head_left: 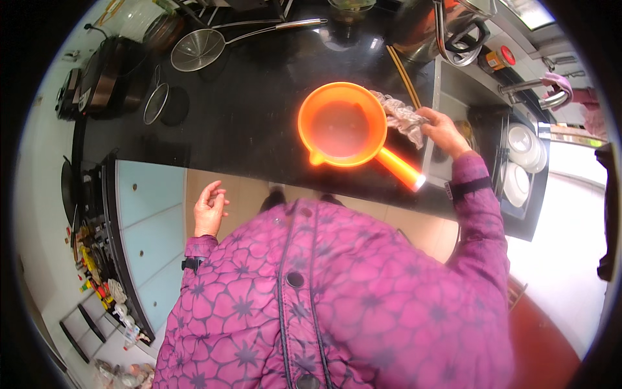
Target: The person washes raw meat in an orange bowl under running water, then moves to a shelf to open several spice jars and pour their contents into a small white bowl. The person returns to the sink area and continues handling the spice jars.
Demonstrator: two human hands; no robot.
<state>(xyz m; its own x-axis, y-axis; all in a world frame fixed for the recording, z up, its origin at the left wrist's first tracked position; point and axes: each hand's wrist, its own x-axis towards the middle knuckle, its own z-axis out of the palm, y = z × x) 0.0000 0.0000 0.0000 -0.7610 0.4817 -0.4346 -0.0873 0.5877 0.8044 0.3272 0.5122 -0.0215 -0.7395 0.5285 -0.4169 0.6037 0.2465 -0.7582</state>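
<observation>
An orange ladle-like scoop [311,107] with a pouring lip stands on the black counter, cloudy liquid inside and its handle pointing toward the near right. My right hand [446,132] pinches a crumpled, pale patterned cloth [403,118], which lies against the scoop's right side. Two wooden chopsticks [404,76] rest just beyond the cloth. My left hand [210,207] hangs in front of the counter's near edge, fingers loosely curled and apart, with nothing in it.
A wire skimmer [198,50] and a small strainer [156,104] lie at the far left of the counter [240,129]. A large steel pot [418,32] stands at the back right. Further right are a sink, a faucet [526,86] and white bowls [518,185].
</observation>
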